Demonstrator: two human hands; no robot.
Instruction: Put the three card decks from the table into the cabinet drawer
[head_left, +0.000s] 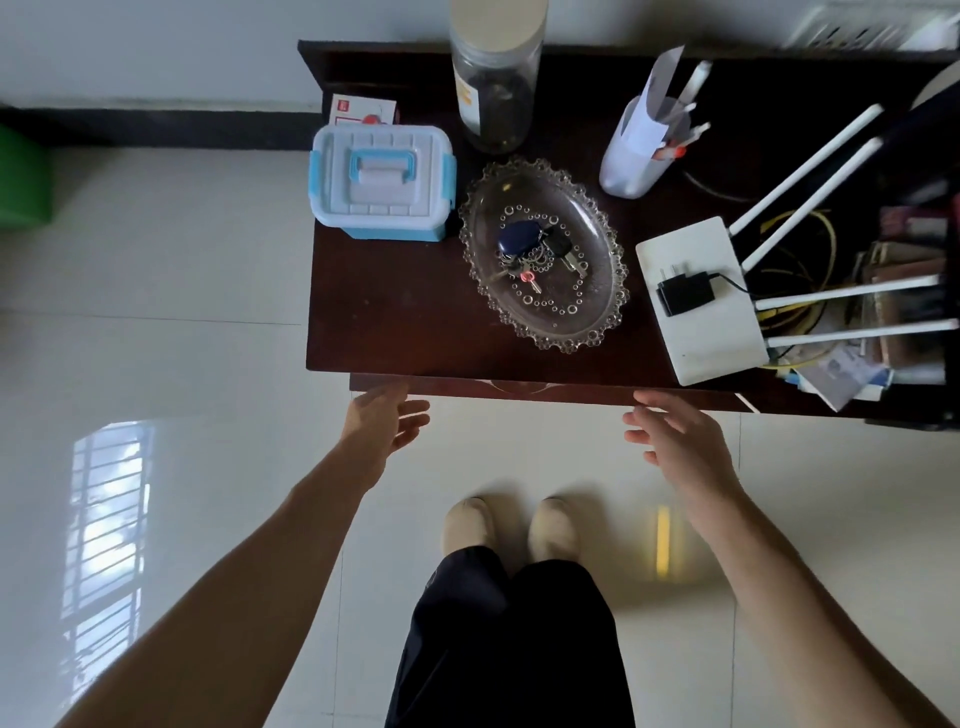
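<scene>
The dark wooden cabinet (395, 312) stands in front of me. Its drawer front (519, 389) sticks out a little below the top's front edge, and the inside of the drawer is hidden. My left hand (387, 423) hovers with fingers apart just in front of the drawer's left end. My right hand (675, 441) is also spread and empty near the drawer's right part. No card deck shows plainly; a red and white box (363, 111) peeks out behind the plastic case, and I cannot tell what it is.
On the cabinet top are a blue and white plastic case (382, 182), a glass jar (493, 88), a glass dish (597, 312) with keys (530, 252), a white holder with papers (636, 150), and a white router (701, 306) with cables. My feet stand on pale tiles.
</scene>
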